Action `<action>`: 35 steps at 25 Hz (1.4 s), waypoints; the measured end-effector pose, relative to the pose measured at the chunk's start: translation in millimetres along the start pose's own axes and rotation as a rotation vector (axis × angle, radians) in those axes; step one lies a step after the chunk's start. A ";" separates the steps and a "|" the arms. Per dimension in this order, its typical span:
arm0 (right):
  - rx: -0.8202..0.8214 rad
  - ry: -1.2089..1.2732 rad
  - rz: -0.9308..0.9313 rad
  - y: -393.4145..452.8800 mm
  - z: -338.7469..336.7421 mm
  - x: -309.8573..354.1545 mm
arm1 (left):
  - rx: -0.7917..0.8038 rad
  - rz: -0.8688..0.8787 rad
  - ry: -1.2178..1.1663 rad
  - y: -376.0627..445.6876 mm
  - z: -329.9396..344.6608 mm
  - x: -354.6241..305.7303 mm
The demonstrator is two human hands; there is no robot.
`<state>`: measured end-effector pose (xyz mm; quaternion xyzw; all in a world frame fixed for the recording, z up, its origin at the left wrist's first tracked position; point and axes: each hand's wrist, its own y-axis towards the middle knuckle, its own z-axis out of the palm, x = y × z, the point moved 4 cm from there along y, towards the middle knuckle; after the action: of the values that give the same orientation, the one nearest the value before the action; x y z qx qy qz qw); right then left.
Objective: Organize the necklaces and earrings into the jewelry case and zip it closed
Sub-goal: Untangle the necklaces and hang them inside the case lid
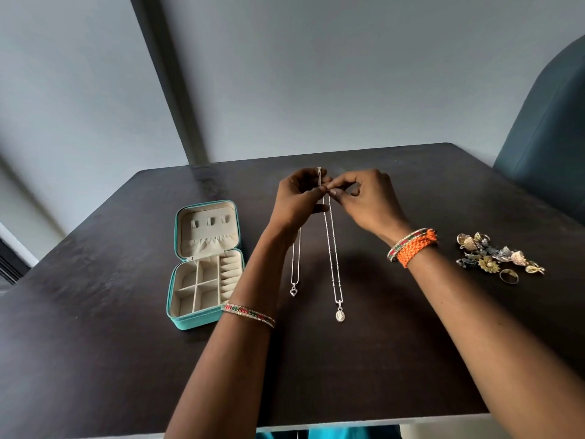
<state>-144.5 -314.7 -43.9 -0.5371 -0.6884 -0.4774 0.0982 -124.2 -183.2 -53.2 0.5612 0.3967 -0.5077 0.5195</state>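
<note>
A plain home room: dark wooden table [411, 359], grey walls [348, 74] (teal upholstered chair [550, 147] alongside)

**Hidden and unclear**

The left hand [299, 198] and wrist cover the upper run of the heart-pendant necklace [294, 280]. The earrings [497, 256] form a tangled heap, too small to count. The chair [550, 147] is cut off at the right edge.

Pinching necklace chains [332, 248] between left hand [299, 198] and right hand [367, 198] above dark surface [95, 343]; teal jewelry case [177, 320] lying open left, earrings [493, 256] heaped right.
</note>
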 end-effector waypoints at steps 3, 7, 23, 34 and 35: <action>-0.062 -0.054 -0.062 -2.2 -1.3 3.5 | 0.028 0.003 -0.028 -1.5 0.3 -1.3; -0.101 -0.083 -0.146 1.4 -10.7 6.9 | 0.096 -0.087 -0.239 -6.0 2.6 1.9; -0.110 0.003 -0.143 5.8 -11.3 -4.8 | 0.220 -0.180 -0.139 -11.6 12.5 -1.2; 0.325 0.764 0.566 -3.1 5.9 -22.2 | 0.063 -0.199 -0.179 -9.0 5.6 -3.4; 0.329 0.766 0.573 -4.0 5.4 -22.0 | 0.064 -0.204 -0.164 -9.1 5.3 -3.4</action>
<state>-136.9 -324.6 -63.2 -0.4683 -0.4941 -0.4794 0.5539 -134.4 -186.8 -51.2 0.4907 0.3914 -0.6146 0.4779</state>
